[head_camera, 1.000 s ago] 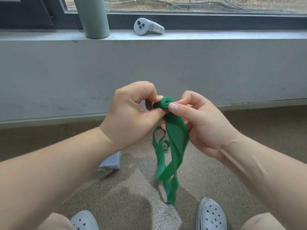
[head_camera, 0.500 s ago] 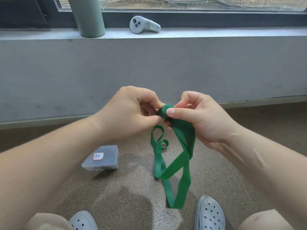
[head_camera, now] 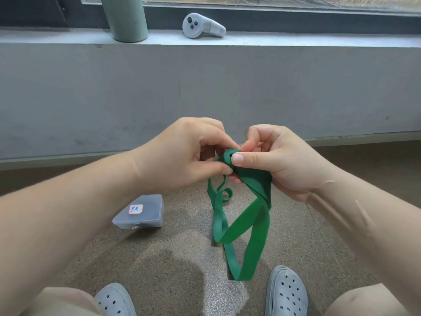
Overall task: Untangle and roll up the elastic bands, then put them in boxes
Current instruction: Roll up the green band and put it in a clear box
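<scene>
your hands have sunk a little in view since a second ago. the clear box (head_camera: 141, 212), then half hidden behind your left forearm, now shows whole on the floor below your left hand (head_camera: 182, 153). the hanging part of the green elastic band (head_camera: 245, 226) has opened from a narrow strip into a wider loop.

both hands are closed on the band's rolled end (head_camera: 228, 155), which sits between them. your left hand pinches it with thumb and fingertips from its side. your right hand (head_camera: 284, 163) lays its thumb across the front, with the fingers curled behind. the coil looks small, only a few turns by the look of it, and its centre hole faces you. the rest of the band hangs from under the right hand toward the floor between your shoes. a thinner strand (head_camera: 216, 201) with a small curl drops below the left fingertips; whether it is the same band cannot be told.

the likely trouble is spring-back: ease either pinch while you shift your fingers and the coil could unwind. the thinner strand looks twisted, so rolling on may wind that twist into the coil. the wide loop could also feed in skewed and cone the roll. the box lid looks closed, so opening it means freeing one hand, and the roll may loosen then.
</scene>
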`<move>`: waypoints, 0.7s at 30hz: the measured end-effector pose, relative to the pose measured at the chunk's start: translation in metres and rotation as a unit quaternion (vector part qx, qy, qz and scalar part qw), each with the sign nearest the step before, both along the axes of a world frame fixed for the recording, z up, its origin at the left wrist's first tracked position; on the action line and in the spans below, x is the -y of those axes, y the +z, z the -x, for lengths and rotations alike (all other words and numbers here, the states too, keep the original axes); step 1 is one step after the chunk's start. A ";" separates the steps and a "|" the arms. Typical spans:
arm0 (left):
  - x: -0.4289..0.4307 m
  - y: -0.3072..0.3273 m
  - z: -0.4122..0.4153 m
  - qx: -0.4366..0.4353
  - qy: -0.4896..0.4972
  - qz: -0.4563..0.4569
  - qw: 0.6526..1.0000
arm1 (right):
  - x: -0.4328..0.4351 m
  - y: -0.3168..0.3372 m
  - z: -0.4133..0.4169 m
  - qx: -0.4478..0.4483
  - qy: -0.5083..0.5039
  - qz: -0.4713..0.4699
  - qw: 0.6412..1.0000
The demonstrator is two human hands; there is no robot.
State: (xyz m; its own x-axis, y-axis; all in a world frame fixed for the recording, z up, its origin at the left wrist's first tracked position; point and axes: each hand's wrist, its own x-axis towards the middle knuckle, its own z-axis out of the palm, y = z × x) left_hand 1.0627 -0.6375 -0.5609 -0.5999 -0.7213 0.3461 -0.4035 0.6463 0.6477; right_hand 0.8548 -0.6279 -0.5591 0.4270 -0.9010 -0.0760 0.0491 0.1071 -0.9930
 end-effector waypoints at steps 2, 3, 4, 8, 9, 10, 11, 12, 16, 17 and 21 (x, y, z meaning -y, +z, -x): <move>0.000 -0.001 0.000 0.006 0.011 0.028 1.000 | -0.002 -0.001 -0.004 0.020 -0.019 -0.007 1.000; -0.001 -0.001 0.000 0.008 0.019 0.045 0.999 | -0.004 -0.002 -0.006 0.033 -0.032 -0.012 0.999; -0.001 -0.001 0.000 0.007 0.028 0.061 0.998 | -0.006 -0.002 -0.008 0.047 -0.045 -0.016 0.998; -0.002 0.000 0.004 -0.015 0.073 0.102 0.992 | -0.009 -0.001 -0.013 0.079 -0.091 -0.027 0.992; -0.003 -0.001 0.005 -0.015 0.081 0.114 0.990 | -0.009 0.000 -0.012 0.078 -0.097 -0.027 0.992; -0.003 -0.002 0.005 -0.016 0.088 0.123 0.988 | -0.009 0.001 -0.012 0.078 -0.101 -0.028 0.992; -0.004 -0.003 0.006 -0.020 0.097 0.129 0.987 | -0.009 0.002 -0.011 0.077 -0.101 -0.032 0.991; -0.004 -0.005 0.006 -0.025 0.105 0.133 0.985 | -0.010 0.003 -0.010 0.076 -0.098 -0.039 0.992; -0.005 -0.007 0.004 -0.033 0.127 0.150 0.980 | -0.009 0.006 -0.001 0.054 -0.061 -0.078 0.994; -0.005 -0.007 0.005 -0.035 0.131 0.154 0.979 | -0.009 0.006 0.000 0.060 -0.050 -0.090 0.993; -0.006 -0.005 0.009 -0.058 0.158 0.169 0.971 | -0.010 0.009 -0.001 0.133 -0.044 -0.138 0.981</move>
